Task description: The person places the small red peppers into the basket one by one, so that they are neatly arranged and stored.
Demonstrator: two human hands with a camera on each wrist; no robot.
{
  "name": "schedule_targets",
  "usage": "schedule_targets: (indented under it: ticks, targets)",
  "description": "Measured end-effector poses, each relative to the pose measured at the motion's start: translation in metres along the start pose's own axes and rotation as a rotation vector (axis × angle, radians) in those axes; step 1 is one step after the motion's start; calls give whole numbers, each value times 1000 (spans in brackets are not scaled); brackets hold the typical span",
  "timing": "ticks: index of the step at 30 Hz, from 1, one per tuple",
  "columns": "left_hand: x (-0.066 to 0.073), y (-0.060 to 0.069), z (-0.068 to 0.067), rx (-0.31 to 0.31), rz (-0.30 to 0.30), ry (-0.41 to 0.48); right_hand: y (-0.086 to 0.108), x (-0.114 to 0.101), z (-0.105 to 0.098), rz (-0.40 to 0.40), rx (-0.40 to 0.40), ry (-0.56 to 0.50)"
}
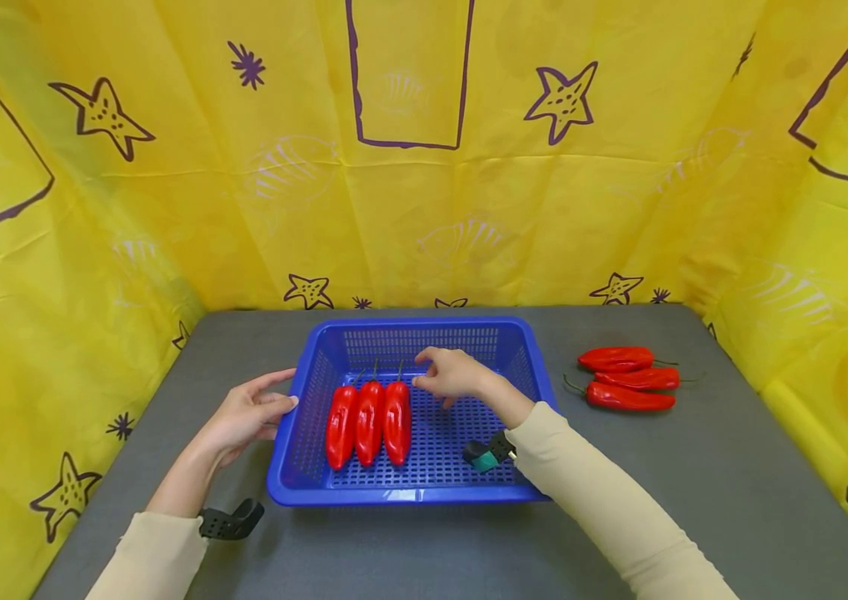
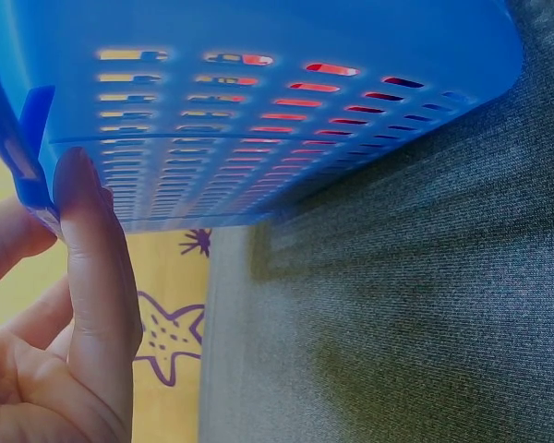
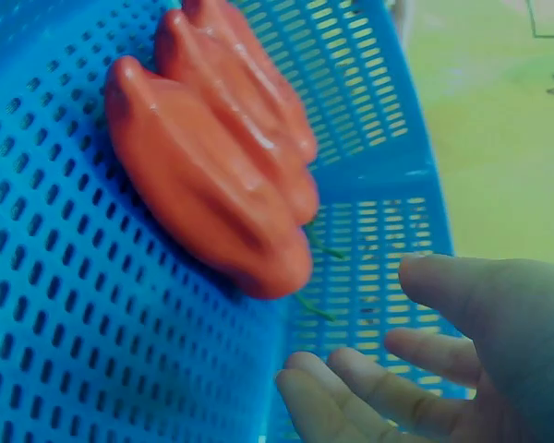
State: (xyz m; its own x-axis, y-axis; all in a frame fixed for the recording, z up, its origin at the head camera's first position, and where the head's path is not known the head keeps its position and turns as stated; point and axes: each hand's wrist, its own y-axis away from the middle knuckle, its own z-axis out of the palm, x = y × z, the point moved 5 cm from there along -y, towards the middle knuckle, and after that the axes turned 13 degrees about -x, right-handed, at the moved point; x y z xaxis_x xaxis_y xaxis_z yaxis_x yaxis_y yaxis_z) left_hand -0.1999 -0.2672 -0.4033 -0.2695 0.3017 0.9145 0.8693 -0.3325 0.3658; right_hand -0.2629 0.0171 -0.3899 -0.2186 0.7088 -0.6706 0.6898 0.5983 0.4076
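Note:
A blue plastic basket (image 1: 409,496) with slotted walls stands on the table. Inside, towards its left, three red peppers (image 1: 369,422) lie side by side, their green stems pointing to the far wall. My left hand (image 1: 247,414) pinches the basket's left rim, the thumb (image 2: 85,212) on the outer side in the left wrist view. Over the basket, just right of the pepper stems, hovers my right hand (image 1: 456,373). Its loosely bent fingers (image 3: 379,392) hold nothing in the right wrist view and stand apart from the nearest pepper (image 3: 203,185).
Three more red peppers (image 1: 630,397) lie on the grey table (image 1: 694,483) to the right of the basket. Yellow cloth (image 1: 409,225) with starfish drawings hangs behind the table and along both sides.

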Motion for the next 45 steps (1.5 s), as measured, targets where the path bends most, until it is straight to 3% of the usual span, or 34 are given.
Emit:
schedule_targets:
  ticks: [11,18,35,45]
  targets:
    - [0,2,0,-3,1,1,20,-8,-23,-125,77,80]
    - [0,1,0,-4,3,9,37,-8,-39,-205,175,158]
    - [0,0,1,6,13,1,84,9,-65,-299,371,186]
    - [-2,0,1,6,17,11,111,36,-77,-328,397,166]
